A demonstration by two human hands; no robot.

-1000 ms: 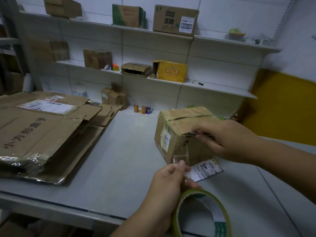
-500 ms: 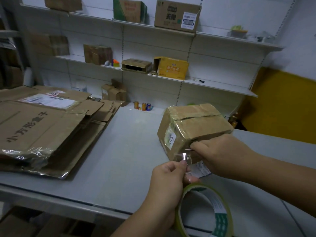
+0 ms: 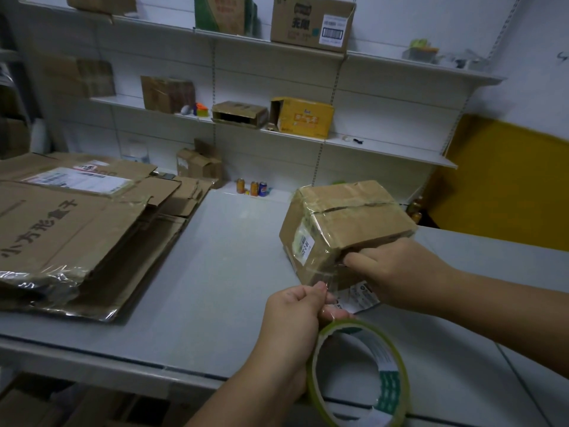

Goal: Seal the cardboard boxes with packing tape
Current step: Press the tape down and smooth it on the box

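Left hand (image 3: 294, 315) grip clamped on packing tape roll (image 3: 358, 369); right hand (image 3: 397, 272) pinching clear strip against cardboard box (image 3: 345, 229). Light, stiff carton, probably; sticky film, best held at edges.

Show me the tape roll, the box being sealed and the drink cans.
tape roll (image 3: 397, 362), head view, its green rim.
box (image 3: 369, 220), head view, its top flap.
drink cans (image 3: 254, 188), head view, the middle can.

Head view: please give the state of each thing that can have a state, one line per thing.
Cardboard box: flaps closed, tilted, partly taped.
Tape roll: strip pulled out toward the box.
Left hand: gripping the tape roll.
Right hand: pressed on the box's near edge.
Flattened cartons: lying flat, stacked.
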